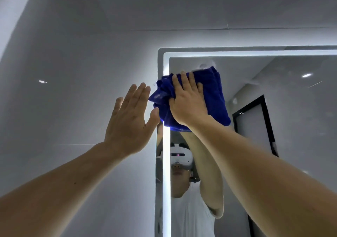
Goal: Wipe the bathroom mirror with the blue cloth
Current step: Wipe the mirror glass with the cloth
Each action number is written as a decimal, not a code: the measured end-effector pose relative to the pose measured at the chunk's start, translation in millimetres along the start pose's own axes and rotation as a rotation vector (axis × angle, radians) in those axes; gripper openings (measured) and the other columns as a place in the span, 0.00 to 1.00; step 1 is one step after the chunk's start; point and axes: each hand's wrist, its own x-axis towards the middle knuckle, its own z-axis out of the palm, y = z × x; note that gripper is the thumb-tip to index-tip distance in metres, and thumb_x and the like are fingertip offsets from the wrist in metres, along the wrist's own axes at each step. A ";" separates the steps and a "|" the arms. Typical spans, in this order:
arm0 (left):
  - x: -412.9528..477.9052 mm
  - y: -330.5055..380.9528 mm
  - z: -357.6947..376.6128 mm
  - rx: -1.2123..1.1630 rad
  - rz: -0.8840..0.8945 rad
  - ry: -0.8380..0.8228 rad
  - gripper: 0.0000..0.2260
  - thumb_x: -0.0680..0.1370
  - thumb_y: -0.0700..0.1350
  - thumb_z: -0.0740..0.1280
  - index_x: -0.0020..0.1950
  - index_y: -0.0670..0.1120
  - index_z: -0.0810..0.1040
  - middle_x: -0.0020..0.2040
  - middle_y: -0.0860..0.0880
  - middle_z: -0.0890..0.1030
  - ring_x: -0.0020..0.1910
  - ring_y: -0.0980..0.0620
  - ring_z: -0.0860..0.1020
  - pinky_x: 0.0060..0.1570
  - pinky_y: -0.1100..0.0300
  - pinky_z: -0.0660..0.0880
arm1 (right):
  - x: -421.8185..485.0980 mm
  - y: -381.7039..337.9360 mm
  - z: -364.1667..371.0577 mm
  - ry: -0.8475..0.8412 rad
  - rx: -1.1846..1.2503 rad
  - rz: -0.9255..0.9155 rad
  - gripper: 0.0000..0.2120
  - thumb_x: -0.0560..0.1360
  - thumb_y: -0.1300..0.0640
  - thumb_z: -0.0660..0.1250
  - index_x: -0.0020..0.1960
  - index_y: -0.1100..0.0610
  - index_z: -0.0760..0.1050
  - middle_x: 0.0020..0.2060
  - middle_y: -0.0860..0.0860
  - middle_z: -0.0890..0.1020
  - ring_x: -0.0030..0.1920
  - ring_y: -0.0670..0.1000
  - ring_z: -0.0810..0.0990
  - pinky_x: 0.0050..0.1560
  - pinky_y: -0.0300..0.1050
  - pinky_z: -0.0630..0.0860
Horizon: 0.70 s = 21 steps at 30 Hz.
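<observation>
The bathroom mirror [284, 120] hangs on the wall at the right, with a lit white strip along its top and left edges. A bunched blue cloth [216, 98] lies against the glass near the mirror's upper left corner, partly over the lit strip. My right hand [187, 100] presses flat on the cloth, fingers spread and pointing up. My left hand [130, 120] is raised just left of the mirror's edge, palm toward the wall, fingers apart, holding nothing. Its thumb is close to the cloth's left end.
Glossy grey wall tiles [73, 90] fill the left side and the space above the mirror. The mirror reflects a person in a white shirt with a headset, a dark-framed door [255, 123] and ceiling lights.
</observation>
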 end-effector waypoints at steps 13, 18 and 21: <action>-31.8 -11.1 -15.6 0.030 -0.058 -0.056 0.32 0.77 0.63 0.41 0.80 0.53 0.47 0.80 0.56 0.45 0.77 0.59 0.40 0.71 0.59 0.32 | -228.8 -7.3 17.1 -0.215 -0.118 -0.294 0.26 0.78 0.46 0.51 0.73 0.52 0.67 0.73 0.51 0.68 0.72 0.55 0.66 0.70 0.53 0.55; -35.4 -9.3 -20.9 0.021 -0.022 -0.043 0.32 0.78 0.63 0.43 0.80 0.53 0.50 0.78 0.57 0.45 0.75 0.60 0.40 0.70 0.61 0.31 | -252.9 7.4 11.6 -0.292 -0.151 -0.415 0.27 0.76 0.46 0.53 0.73 0.51 0.67 0.73 0.49 0.67 0.73 0.54 0.64 0.71 0.51 0.55; -36.5 -4.5 -17.1 0.011 -0.014 -0.044 0.31 0.78 0.62 0.43 0.80 0.52 0.50 0.80 0.55 0.47 0.75 0.60 0.39 0.70 0.61 0.31 | -217.6 9.3 6.4 -0.232 -0.153 -0.374 0.25 0.78 0.49 0.50 0.74 0.51 0.64 0.74 0.50 0.66 0.74 0.54 0.62 0.74 0.53 0.50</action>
